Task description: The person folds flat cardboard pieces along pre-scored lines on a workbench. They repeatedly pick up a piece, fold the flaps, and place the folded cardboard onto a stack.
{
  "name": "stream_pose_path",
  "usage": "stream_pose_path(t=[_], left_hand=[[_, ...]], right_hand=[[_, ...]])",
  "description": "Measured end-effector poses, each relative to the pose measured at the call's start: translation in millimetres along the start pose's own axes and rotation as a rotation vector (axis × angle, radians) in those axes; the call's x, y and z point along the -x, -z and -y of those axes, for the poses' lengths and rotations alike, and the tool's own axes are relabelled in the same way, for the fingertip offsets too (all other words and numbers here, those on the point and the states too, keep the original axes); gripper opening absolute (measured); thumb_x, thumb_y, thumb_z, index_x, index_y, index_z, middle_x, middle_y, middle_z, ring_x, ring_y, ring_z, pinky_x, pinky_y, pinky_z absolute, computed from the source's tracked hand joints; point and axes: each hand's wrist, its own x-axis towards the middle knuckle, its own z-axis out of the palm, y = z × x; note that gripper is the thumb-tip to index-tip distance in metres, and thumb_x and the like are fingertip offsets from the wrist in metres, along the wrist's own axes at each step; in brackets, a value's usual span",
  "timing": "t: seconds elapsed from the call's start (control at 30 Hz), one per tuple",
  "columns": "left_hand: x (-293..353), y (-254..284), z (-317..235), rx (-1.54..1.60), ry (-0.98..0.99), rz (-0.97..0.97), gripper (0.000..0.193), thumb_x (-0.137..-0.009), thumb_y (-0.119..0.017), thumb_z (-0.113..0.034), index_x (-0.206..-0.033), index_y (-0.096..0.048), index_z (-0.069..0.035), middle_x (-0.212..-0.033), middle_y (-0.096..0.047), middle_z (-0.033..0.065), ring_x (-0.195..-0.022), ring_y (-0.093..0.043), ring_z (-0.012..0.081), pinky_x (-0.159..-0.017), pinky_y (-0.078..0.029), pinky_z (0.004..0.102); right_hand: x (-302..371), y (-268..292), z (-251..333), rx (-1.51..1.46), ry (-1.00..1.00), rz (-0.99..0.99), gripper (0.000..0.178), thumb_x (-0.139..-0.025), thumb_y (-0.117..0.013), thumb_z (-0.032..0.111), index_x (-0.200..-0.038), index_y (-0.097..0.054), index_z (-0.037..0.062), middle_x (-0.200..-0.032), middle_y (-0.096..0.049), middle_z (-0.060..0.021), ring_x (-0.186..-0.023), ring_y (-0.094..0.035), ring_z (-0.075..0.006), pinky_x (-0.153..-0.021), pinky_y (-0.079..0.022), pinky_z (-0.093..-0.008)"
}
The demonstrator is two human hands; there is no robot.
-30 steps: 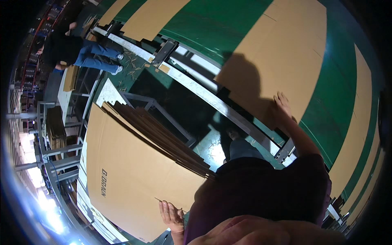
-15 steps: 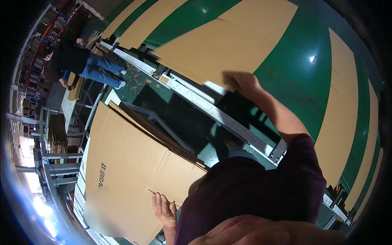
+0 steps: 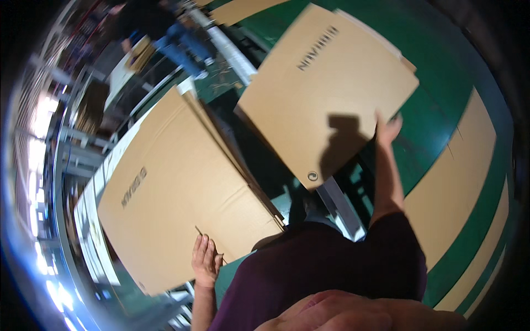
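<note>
My right hand (image 3: 389,130) grips the right edge of a large brown cardboard sheet (image 3: 292,105), raised on a tilt in front of me. Dark printing and a small round mark show on the sheet's face, and a shadow falls across it. To the left, my left hand (image 3: 205,259) lies with fingers stretched out on the near edge of a printed flat carton (image 3: 165,198), beside a short slot. That carton tops a stack whose layered edge shows along its right side.
A green conveyor belt (image 3: 447,121) with another cardboard sheet (image 3: 452,149) on it runs along the right. A white metal rail (image 3: 234,55) borders it. At the far left a person (image 3: 176,41) in dark top and jeans holds flat cardboard (image 3: 141,55) by a table.
My right hand, seen over the belt before, now holds a cardboard sheet lifted off the belt and closer to the stack. My left hand stays on the stack while the view has turned.
</note>
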Motion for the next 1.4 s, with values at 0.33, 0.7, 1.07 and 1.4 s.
stream_pose_path(t=[0.33, 0.7, 1.07, 1.4], left_hand=[[-5, 15, -13, -0.036, 0.063, 0.013, 0.056, -0.073, -0.072, -0.013, -0.124, -0.054, 0.000, -0.134, -0.051, 0.0142, -0.125, -0.048, 0.0345, -0.102, -0.045, 0.0397], [-6, 15, -6, 0.063, 0.006, -0.092, 0.049, -0.079, -0.067, -0.013, -0.124, -0.054, 0.001, -0.133, -0.052, 0.0143, -0.126, -0.048, 0.0333, -0.102, -0.045, 0.0396], [16, -20, -5, -0.032, 0.156, -0.154, 0.029, -0.093, -0.053, -0.029, -0.110, -0.061, -0.008, -0.105, -0.062, 0.0136, -0.098, -0.059, 0.0322, -0.086, -0.046, 0.0430], [76, -27, -16, 0.156, 0.065, -0.111, 0.031, -0.089, -0.060, -0.026, -0.114, -0.064, -0.008, -0.111, -0.063, 0.0131, -0.103, -0.059, 0.0294, -0.087, -0.047, 0.0396]], right_hand=[[123, -160, 11, -1.097, -0.759, 1.051, 0.042, -0.088, -0.061, 0.028, -0.120, -0.055, 0.0012, -0.106, -0.062, -0.0096, -0.089, -0.062, -0.0244, -0.070, -0.053, -0.0339], [3, -74, 287, -1.354, -0.856, 0.941, 0.024, -0.085, -0.060, 0.001, -0.108, -0.057, -0.0011, -0.102, -0.063, -0.0104, -0.087, -0.065, -0.0209, -0.068, -0.058, -0.0299], [332, 173, 379, -1.352, -1.024, 1.696, 0.040, -0.089, -0.053, 0.013, -0.126, -0.044, 0.0004, -0.115, -0.058, -0.0124, -0.107, -0.057, -0.0267, -0.092, -0.045, -0.0451], [414, 240, 421, -0.900, -0.808, 2.413, 0.047, -0.099, -0.047, 0.034, -0.121, -0.046, -0.0077, -0.116, -0.058, -0.0257, -0.098, -0.065, -0.0345, -0.082, -0.054, -0.0444]])
